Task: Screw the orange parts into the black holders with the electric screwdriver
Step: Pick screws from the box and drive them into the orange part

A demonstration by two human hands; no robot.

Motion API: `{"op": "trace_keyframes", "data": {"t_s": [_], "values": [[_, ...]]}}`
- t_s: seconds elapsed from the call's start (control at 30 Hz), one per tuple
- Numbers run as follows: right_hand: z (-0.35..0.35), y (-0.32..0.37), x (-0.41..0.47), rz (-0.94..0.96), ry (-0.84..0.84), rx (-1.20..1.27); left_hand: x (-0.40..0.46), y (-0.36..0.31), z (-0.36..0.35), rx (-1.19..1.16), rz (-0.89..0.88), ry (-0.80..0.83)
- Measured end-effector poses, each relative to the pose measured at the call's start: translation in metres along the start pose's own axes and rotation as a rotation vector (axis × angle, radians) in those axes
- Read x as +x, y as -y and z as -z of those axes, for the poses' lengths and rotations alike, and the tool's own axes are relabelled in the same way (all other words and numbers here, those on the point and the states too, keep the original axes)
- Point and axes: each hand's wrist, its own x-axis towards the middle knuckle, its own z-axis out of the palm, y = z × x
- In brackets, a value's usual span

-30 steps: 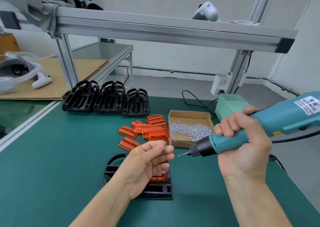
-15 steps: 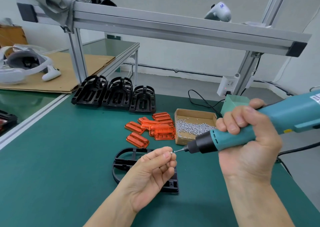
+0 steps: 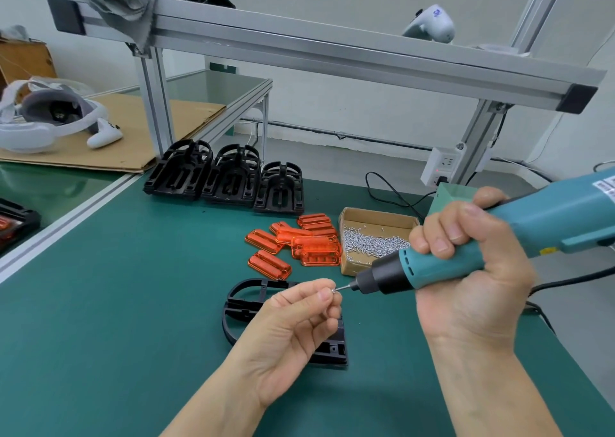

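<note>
Three stacks of spare black holders (image 3: 229, 178) stand upright at the rear left of the green bench mat (image 3: 100, 303); they appear to be rigid moulded plastic, light, and best taken by the outer frame. Nearer the centre, loose orange parts (image 3: 296, 242) lie in a small heap, apart from the stacks; thin translucent plastic, judged light, somewhat slippery and liable to crack if over-driven, so edge handling is advised. In front of them the working black holder (image 3: 248, 298) lies flat on the mat, partly covered by the left hand (image 3: 289, 330), whose thumb and forefinger pinch a small screw (image 3: 332, 290) against the driver bit; the screw is tiny, smooth and easily dropped. Just right of the orange parts sits an open cardboard box of screws (image 3: 376, 237). The right hand (image 3: 466, 270) is clenched round the teal barrel of the electric screwdriver (image 3: 499, 240), held near horizontal, its tip touching the screw; the tool looks comparatively heavy, with a trailing cable.
</note>
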Motion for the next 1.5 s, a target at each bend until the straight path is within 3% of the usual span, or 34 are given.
{"op": "trace_keyframes", "data": {"t_s": [0.7,0.8,0.9,1.1,1.27,1.5], "values": [[0.007,-0.018,0.003,-0.032,-0.005,0.013,-0.004,-0.013,0.019,0.341,-0.266,-0.051],[0.007,-0.024,0.006,-0.049,0.004,-0.012,-0.007,-0.024,0.033,0.561,-0.41,-0.181],[0.008,-0.034,0.006,-0.097,0.021,-0.052,-0.013,-0.028,0.051,0.956,-0.469,-0.27],[0.005,-0.058,0.005,-0.184,0.1,-0.152,-0.015,-0.018,0.074,1.853,-0.463,-0.029],[0.004,-0.074,0.006,-0.25,0.165,-0.19,-0.01,-0.014,0.08,2.023,-0.53,-0.014],[0.001,-0.093,0.006,-0.274,0.256,-0.24,-0.008,-0.014,0.083,2.07,-0.583,-0.015]]}}
